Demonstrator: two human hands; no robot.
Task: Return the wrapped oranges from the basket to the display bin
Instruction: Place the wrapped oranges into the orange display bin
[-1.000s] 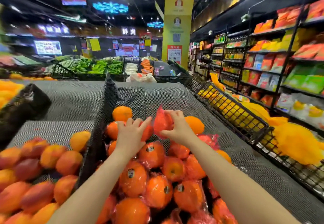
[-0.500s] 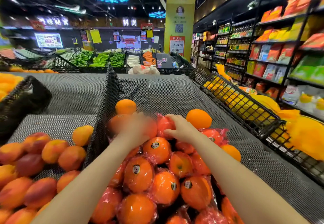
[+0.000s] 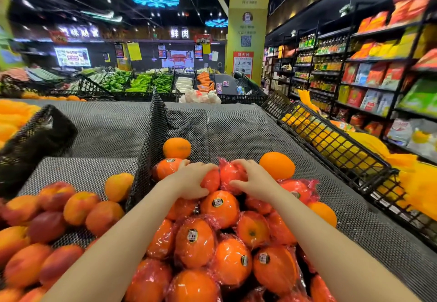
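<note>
The display bin (image 3: 236, 133) is lined with grey mesh and holds a heap of oranges in red plastic wrap (image 3: 220, 237), many with stickers. At the far top of the heap my left hand (image 3: 191, 181) rests over one wrapped orange (image 3: 211, 181). Beside it my right hand (image 3: 254, 181) grips another red-wrapped orange (image 3: 231, 174), pressed down onto the pile. Two bare oranges (image 3: 176, 148) lie just beyond the hands. No basket shows in view.
A black mesh divider (image 3: 151, 145) separates the oranges from peaches (image 3: 54, 219) on the left. A black wire rack of yellow fruit (image 3: 331, 145) stands to the right. Packaged-goods shelves (image 3: 378, 69) line the right aisle. Vegetable bins (image 3: 139, 82) sit behind.
Both hands lowered from above the pile onto its far top. The wrapped orange held up in my right hand now sits on the heap; my left hand has closed over the neighbouring one.
</note>
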